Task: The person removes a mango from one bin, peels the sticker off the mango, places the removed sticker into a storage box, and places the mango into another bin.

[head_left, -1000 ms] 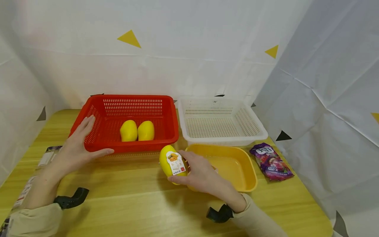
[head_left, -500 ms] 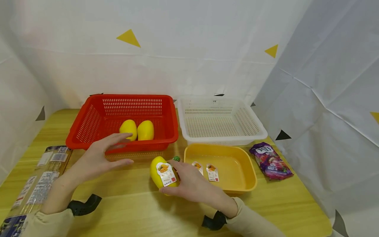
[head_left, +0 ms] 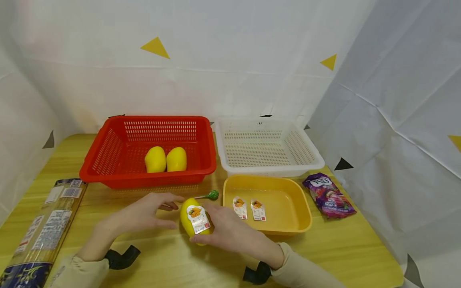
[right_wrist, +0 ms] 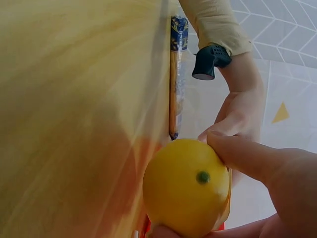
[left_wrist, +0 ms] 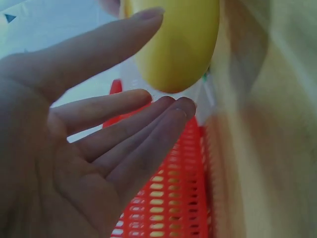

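Note:
My right hand [head_left: 228,228] grips a yellow mango [head_left: 191,224] between thumb and fingers, low over the table. On the mango's upper face lies a white label [head_left: 198,219] with a mango picture; its green stem end [right_wrist: 203,177] shows in the right wrist view. My left hand [head_left: 145,214] is just left of the fruit, thumb and fingers spread apart, palm towards it. In the left wrist view the thumb overlaps the mango, and the other fingers reach out below its end. Two similar mangoes [head_left: 155,160] sit in the red basket [head_left: 140,180].
A yellow tray [head_left: 304,212] holds two more labels [head_left: 258,210]. Behind it stands a white basket [head_left: 273,171]. A green-headed stick [head_left: 213,195] lies beyond the held mango. A purple candy bag [head_left: 329,196] is at right, a long spaghetti pack [head_left: 50,224] at left.
The right hand has brought the mango left and towards the person, uncovering the tray's labels and the green-headed stick. The left hand has come from the red basket's left side to beside the mango.

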`<state>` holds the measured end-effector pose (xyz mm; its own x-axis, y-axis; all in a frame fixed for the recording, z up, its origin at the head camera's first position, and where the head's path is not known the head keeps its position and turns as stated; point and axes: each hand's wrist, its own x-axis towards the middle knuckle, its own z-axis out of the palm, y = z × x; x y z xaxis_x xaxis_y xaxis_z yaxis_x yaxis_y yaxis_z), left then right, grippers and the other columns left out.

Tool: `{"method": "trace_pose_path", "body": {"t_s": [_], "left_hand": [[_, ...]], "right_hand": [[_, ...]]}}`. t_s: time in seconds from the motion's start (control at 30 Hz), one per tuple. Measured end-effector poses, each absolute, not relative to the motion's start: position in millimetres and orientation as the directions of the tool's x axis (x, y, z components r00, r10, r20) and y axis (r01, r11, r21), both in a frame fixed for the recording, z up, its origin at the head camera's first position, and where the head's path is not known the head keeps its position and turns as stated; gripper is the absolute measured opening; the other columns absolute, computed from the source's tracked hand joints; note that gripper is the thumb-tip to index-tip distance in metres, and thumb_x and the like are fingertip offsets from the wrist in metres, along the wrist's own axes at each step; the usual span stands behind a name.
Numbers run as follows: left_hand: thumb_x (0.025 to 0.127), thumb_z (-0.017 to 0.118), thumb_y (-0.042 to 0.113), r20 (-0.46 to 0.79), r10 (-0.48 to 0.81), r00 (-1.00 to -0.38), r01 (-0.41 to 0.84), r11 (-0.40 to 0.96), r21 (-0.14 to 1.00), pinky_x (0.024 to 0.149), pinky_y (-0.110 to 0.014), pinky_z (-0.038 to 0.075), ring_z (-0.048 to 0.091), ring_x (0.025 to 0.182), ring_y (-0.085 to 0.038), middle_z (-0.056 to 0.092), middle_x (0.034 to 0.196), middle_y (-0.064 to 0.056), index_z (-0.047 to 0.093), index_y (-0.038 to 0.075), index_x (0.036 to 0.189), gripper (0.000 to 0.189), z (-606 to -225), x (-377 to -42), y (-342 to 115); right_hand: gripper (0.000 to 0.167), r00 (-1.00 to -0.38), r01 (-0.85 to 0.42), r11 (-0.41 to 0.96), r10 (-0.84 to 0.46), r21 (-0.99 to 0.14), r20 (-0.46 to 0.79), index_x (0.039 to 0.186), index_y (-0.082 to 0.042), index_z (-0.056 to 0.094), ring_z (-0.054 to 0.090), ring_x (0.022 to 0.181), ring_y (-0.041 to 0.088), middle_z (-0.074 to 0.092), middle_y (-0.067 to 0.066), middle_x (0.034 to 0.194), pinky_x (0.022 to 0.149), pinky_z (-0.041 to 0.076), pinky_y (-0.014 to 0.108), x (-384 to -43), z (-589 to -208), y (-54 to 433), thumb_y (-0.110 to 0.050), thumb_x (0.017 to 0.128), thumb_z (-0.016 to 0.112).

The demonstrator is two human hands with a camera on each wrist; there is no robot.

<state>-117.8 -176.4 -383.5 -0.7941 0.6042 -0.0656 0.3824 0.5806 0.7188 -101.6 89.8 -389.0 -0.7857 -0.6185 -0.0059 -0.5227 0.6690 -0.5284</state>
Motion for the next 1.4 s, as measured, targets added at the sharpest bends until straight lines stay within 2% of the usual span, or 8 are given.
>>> {"method": "trace_pose_path", "body": {"t_s": [0.17,0.3,0.43,0.63,0.93,1.1,1.2,1.4], "left_hand": [[0.084,0.081,0.033,-0.08,0.622,-0.779,0.386,0.575,0.721,0.095,-0.041,0.054,0.065,0.112,-0.022,0.064,0.129,0.003,0.057,0.011,0.138,0.062,-391,-117,-167],[0.083,0.082,0.035,-0.077,0.636,-0.768,0.397,0.568,0.721,0.096,-0.039,0.054,0.063,0.113,-0.018,0.061,0.131,0.006,0.057,0.017,0.139,0.064,-394,-116,-162],[0.081,0.084,0.033,-0.057,0.648,-0.76,0.429,0.565,0.705,0.097,-0.04,0.053,0.063,0.113,-0.017,0.059,0.134,0.003,0.058,0.017,0.138,0.066,-397,-116,-158],[0.078,0.085,0.04,-0.055,0.629,-0.776,0.441,0.603,0.665,0.102,-0.047,0.049,0.059,0.121,-0.022,0.055,0.141,-0.005,0.052,0.008,0.144,0.08,-400,-116,-155],[0.073,0.086,0.051,-0.089,0.596,-0.798,0.404,0.638,0.656,0.109,-0.057,0.04,0.048,0.134,-0.033,0.049,0.148,-0.01,0.045,0.004,0.149,0.098,-402,-112,-148],[0.07,0.084,0.06,-0.114,0.581,-0.806,0.382,0.657,0.65,0.11,-0.059,0.039,0.043,0.138,-0.034,0.043,0.152,-0.011,0.04,0.005,0.152,0.108,-403,-110,-144],[0.068,0.083,0.063,-0.111,0.586,-0.802,0.389,0.655,0.648,0.109,-0.059,0.04,0.045,0.136,-0.033,0.045,0.15,-0.008,0.04,0.005,0.152,0.111,-405,-110,-142],[0.068,0.082,0.064,-0.092,0.592,-0.801,0.411,0.656,0.633,0.107,-0.056,0.043,0.048,0.132,-0.03,0.048,0.145,-0.005,0.041,0.007,0.152,0.109,-408,-110,-140]], "right_hand": [[0.076,-0.789,-0.506,0.69,-0.613,-0.517,-0.046,0.136,-0.011,0.051,0.057,0.085,0.004,0.063,-0.007,0.102,0.073,0.049,0.019,-99,-394,87,-0.054,0.081,0.079],[0.078,-0.798,-0.504,0.713,-0.6,-0.488,-0.052,0.136,-0.009,0.048,0.057,0.082,0.005,0.062,-0.005,0.099,0.07,0.05,0.02,-97,-398,85,-0.053,0.081,0.079],[0.082,-0.806,-0.502,0.735,-0.589,-0.456,-0.062,0.138,-0.007,0.043,0.059,0.082,0.008,0.063,0.0,0.101,0.067,0.05,0.021,-94,-400,82,-0.053,0.081,0.079],[0.086,-0.801,-0.511,0.745,-0.594,-0.429,-0.078,0.141,-0.007,0.04,0.061,0.082,0.009,0.064,0.003,0.103,0.068,0.052,0.022,-93,-398,81,-0.055,0.081,0.078],[0.079,-0.768,-0.527,0.713,-0.633,-0.462,-0.101,0.138,-0.011,0.042,0.063,0.091,0.009,0.064,0.0,0.109,0.077,0.054,0.024,-95,-396,85,-0.058,0.083,0.073],[0.088,-0.767,-0.523,0.724,-0.63,-0.45,-0.122,0.146,-0.005,0.04,0.065,0.109,0.019,0.063,0.01,0.128,0.089,0.056,0.031,-96,-394,85,-0.064,0.086,0.064],[0.091,-0.767,-0.528,0.73,-0.629,-0.433,-0.126,0.15,-0.001,0.037,0.063,0.117,0.024,0.059,0.016,0.137,0.094,0.055,0.036,-96,-394,86,-0.066,0.089,0.058],[0.076,-0.762,-0.56,0.725,-0.641,-0.401,-0.096,0.143,-0.002,0.046,0.063,0.114,0.022,0.059,0.013,0.134,0.093,0.055,0.033,-97,-392,88,-0.06,0.094,0.055]]}}
